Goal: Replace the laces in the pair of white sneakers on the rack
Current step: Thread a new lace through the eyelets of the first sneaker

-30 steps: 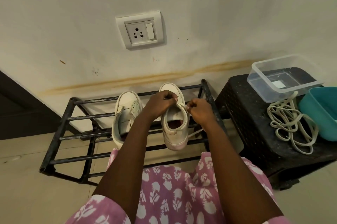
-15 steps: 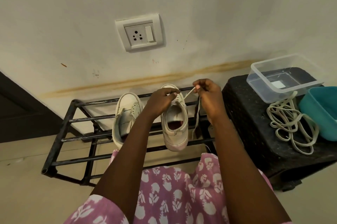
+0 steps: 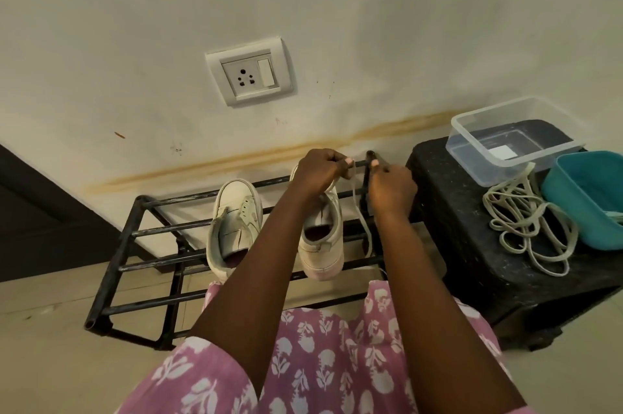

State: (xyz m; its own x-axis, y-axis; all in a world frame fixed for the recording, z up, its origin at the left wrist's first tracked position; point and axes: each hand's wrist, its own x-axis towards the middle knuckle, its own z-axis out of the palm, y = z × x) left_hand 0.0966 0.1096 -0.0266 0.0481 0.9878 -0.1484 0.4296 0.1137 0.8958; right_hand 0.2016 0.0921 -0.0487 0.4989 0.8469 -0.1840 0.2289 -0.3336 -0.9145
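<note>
A white rectangular wall plate (image 3: 249,71) with a three-pin socket and switch sat on the far wall. A brown streak stain (image 3: 236,164) ran below it. At right, a black plastic stool (image 3: 472,262) carried a clear plastic container (image 3: 468,160) and, touching it, a teal plastic tub (image 3: 580,211).

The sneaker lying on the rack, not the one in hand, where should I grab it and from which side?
Grip the sneaker by its heel rim, reaching from the near side and above. That is probably easiest, since the heel points toward you, the opening faces up, and it lies across the rack bars.
</note>
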